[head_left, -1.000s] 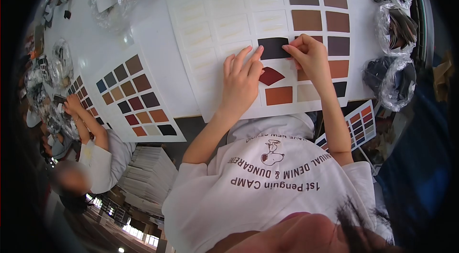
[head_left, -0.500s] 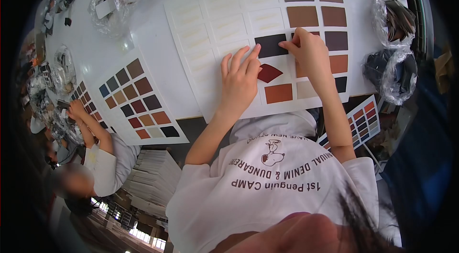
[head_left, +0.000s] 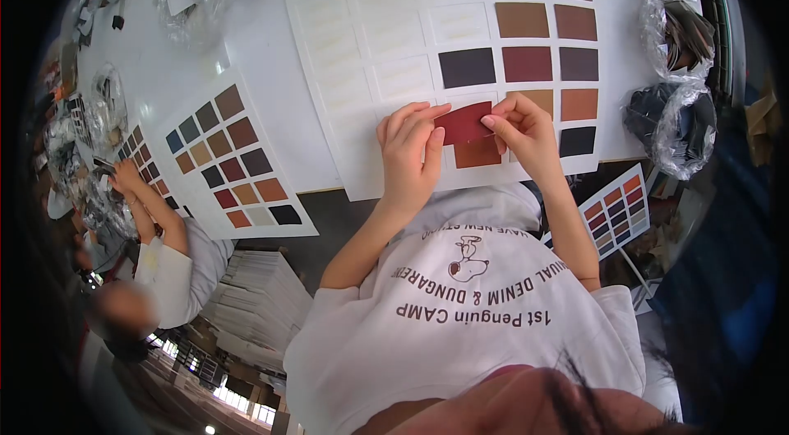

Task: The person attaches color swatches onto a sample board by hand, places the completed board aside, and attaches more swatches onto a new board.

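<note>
Head view: white card sheet (head_left: 390, 16), gridded with smooth rectangular swatches; glossy white tabletop (head_left: 285, 106) between its left edge and a smaller swatch card (head_left: 228, 77). One dark-red rectangular swatch (head_left: 464, 124), top edge bowed, over the sheet's near rows; right hand (head_left: 526, 135) pinching its right end, left hand (head_left: 411, 151) touching its left end, grip cannot be told.

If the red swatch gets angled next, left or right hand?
Probably the right hand: its thumb and fingers appear to pinch the red swatch at its right edge. The left hand has fingertips at the left edge, but a firm grip isn't clear.
</note>
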The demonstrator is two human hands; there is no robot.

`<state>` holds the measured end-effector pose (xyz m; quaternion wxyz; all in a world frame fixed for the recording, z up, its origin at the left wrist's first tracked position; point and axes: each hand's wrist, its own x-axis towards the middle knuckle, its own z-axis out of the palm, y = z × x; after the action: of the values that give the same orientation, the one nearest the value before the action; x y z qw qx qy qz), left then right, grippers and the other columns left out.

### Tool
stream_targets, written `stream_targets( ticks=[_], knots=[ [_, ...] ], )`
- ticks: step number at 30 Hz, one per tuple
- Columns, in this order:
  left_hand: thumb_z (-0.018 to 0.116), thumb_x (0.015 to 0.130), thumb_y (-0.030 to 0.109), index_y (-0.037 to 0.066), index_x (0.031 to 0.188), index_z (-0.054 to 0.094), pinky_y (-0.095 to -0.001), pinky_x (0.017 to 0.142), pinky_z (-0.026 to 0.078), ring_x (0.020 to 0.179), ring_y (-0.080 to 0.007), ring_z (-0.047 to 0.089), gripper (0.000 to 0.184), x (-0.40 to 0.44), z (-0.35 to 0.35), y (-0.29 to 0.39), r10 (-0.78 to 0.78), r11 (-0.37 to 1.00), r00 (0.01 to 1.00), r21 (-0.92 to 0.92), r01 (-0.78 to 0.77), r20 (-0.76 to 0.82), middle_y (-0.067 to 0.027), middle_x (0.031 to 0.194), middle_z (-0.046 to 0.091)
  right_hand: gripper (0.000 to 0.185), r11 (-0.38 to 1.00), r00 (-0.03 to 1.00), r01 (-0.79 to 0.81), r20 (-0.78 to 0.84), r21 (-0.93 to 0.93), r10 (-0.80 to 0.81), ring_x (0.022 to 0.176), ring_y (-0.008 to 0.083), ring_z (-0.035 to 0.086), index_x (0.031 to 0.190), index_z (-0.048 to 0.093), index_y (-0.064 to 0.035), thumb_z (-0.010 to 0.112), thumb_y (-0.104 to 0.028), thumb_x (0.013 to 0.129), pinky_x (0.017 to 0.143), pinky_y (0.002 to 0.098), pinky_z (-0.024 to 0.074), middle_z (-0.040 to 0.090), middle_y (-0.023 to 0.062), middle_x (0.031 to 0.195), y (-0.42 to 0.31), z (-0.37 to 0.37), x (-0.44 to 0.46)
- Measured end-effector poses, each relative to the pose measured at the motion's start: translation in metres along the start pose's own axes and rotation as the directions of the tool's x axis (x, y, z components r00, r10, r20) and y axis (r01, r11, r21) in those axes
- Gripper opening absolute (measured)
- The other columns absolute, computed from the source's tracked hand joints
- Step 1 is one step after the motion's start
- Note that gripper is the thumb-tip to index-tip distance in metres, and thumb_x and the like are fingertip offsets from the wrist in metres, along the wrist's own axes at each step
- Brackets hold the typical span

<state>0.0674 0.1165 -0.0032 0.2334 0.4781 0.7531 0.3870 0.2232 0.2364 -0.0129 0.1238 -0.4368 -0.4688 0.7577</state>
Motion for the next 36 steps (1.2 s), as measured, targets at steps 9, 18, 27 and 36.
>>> stream_targets(
  ticks=[9, 18, 27, 36],
  knots=[
    [0.062, 0.085, 0.008, 0.006, 0.11, 0.065, -0.0411, 0.095, 0.036, 0.115, -0.0225, 0.052, 0.025, -0.014, -0.004, -0.013, 0.121, 0.954, 0.991, 0.271, -0.132, 0.057, -0.0029, 0.122, 0.06, 0.015, 0.978, 0.981, -0.062, -0.191, -0.197, 0.023, 0.048, 0.0035, 0.048, 0.081, 0.058, 0.0008, 0.067, -0.008, 0.089, 0.044, 0.0195, 0.0352, 0.06, 0.0028, 0.061, 0.005, -0.005, 0.002],
    [0.065, 0.083, 0.012, 0.003, 0.118, 0.062, -0.041, 0.098, 0.037, 0.119, -0.0245, 0.05, 0.036, -0.021, -0.005, -0.018, 0.183, 0.935, 0.967, 0.271, -0.228, 0.179, -0.0048, 0.128, 0.058, 0.015, 0.966, 0.983, -0.085, -0.181, -0.244, 0.041, 0.046, 0.0032, 0.046, 0.08, 0.058, 0.0006, 0.067, -0.008, 0.089, 0.043, 0.0206, 0.0332, 0.059, 0.002, 0.059, 0.004, -0.006, 0.003],
    [0.068, 0.081, 0.025, 0.008, 0.13, 0.057, -0.0465, 0.105, 0.03, 0.129, -0.0226, 0.043, 0.053, -0.015, 0.0, -0.018, 0.19, 0.892, 0.919, 0.331, -0.308, 0.345, -0.0007, 0.141, 0.05, 0.016, 0.954, 0.98, -0.073, -0.196, -0.291, 0.015, 0.046, 0.0034, 0.047, 0.079, 0.059, 0.0008, 0.068, -0.009, 0.088, 0.042, 0.0207, 0.0327, 0.06, 0.0025, 0.059, 0.003, -0.004, 0.002],
    [0.069, 0.081, 0.03, 0.011, 0.133, 0.054, -0.0542, 0.109, 0.022, 0.133, -0.021, 0.04, 0.058, -0.018, 0.008, -0.013, 0.14, 0.851, 0.931, 0.439, -0.287, 0.337, 0.0003, 0.145, 0.046, 0.018, 0.936, 0.978, -0.084, -0.206, -0.341, 0.013, 0.043, 0.0092, 0.051, 0.078, 0.059, 0.0008, 0.068, -0.012, 0.088, 0.042, 0.0251, 0.0379, 0.061, 0.0059, 0.057, -0.003, 0.0, 0.003]
  ],
)
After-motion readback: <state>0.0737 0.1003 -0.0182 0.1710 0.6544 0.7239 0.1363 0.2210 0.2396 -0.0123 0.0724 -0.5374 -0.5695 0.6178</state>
